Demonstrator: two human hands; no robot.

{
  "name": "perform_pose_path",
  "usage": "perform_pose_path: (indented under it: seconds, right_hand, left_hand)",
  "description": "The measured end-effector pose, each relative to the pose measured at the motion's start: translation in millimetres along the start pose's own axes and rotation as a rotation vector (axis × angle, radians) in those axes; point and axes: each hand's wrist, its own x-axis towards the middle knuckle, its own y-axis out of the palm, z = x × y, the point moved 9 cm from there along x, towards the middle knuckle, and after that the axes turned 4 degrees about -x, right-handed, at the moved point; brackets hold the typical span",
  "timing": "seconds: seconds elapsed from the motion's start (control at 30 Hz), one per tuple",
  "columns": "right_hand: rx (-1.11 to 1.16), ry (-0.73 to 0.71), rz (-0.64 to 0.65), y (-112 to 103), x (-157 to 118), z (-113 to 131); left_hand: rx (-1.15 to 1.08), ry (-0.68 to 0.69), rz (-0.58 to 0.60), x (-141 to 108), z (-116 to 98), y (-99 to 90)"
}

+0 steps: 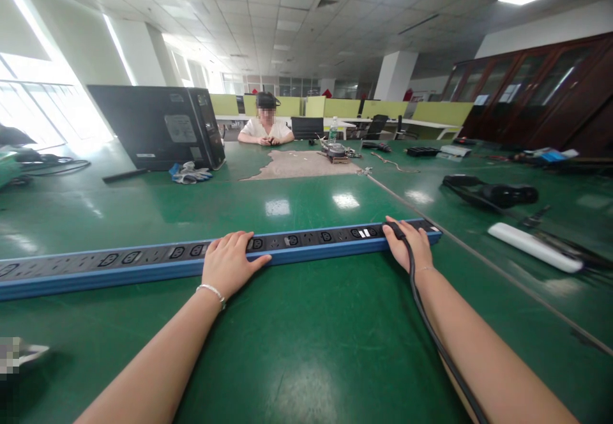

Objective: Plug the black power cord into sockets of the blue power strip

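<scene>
A long blue power strip (306, 255) with a black face and several sockets lies across the green table. Over its middle rests my left hand (232, 258), fingers on the top and far edge, thumb stretched along the near side. Near the strip's right end, my right hand (412, 245) is closed on the plug of a black power cord (416, 296). The plug is at the sockets; whether it sits fully in one is hidden by my fingers. The cord runs down along my right forearm toward the bottom edge.
A black computer case (158, 127) stands at the back left, with gloves (190, 173) beside it. Across the table sits a person (266, 124). To the right lie a white bar-shaped object (534, 247) and a black device (493, 192). A bottle (332, 130) stands farther back.
</scene>
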Motion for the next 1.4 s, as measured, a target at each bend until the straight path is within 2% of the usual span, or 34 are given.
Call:
perform_pose_path:
  seconds: [0.27,0.37,0.53,0.7,0.8,0.9,1.0,1.4]
  right_hand:
    - [0.111,-0.077,-0.068,-7,-1,11]
    - [0.187,-0.030,-0.076,-10,2,6]
    - [0.501,0.135,-0.207,-20,8,-23]
    - [0.504,0.191,-0.290,-26,10,-60]
    - [0.412,0.162,-0.210,-21,16,-65]
    - [0.327,0.100,-0.097,-12,22,-57]
    - [0.259,0.099,-0.032,-6,25,-52]
    - [0.136,0.105,0.014,4,29,-54]
  left_hand:
    - [0.005,-0.002,0.008,0,-1,-0.8]
    - [0.003,-0.012,0.017,0,0,-0.5]
    - [0.016,-0.010,0.019,1,0,0.3]
    - [0.025,0.003,0.014,0,0,0.1]
    - [0.028,0.009,0.014,0,-1,-0.6]
    - [0.029,-0.001,0.013,0,0,-0.9]
    - [0.026,-0.002,0.012,0,0,-1.0]
    - [0.016,-0.009,0.024,1,0,-0.1]
